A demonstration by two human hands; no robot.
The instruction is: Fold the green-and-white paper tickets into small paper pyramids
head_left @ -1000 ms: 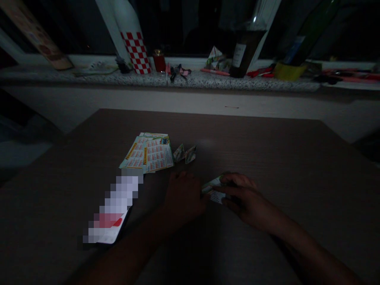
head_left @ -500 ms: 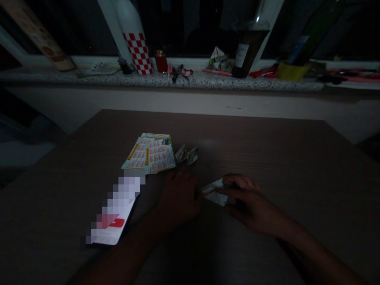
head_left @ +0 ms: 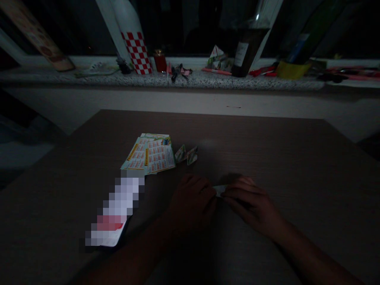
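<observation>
In dim light my left hand (head_left: 191, 202) and my right hand (head_left: 252, 200) lie close together on the brown table (head_left: 267, 150). Both press down on a small folded piece of printed paper (head_left: 220, 190), of which only a pale sliver shows between the fingers. The fingers of both hands are curled over it. Two small folded paper shapes (head_left: 187, 154) stand just beyond my left hand. A stack of printed sheets (head_left: 150, 154) lies to their left.
A blurred-out flat object (head_left: 114, 211) lies at the table's left front. Behind the table a stone windowsill (head_left: 166, 79) carries a red-and-white checked bottle (head_left: 135, 43), a dark wine bottle (head_left: 246, 47), a small red jar (head_left: 160, 61), pens and paper scraps.
My hands have closed in on each other. The paper piece, clearly visible before under my right fingers, is now almost fully covered by both hands.
</observation>
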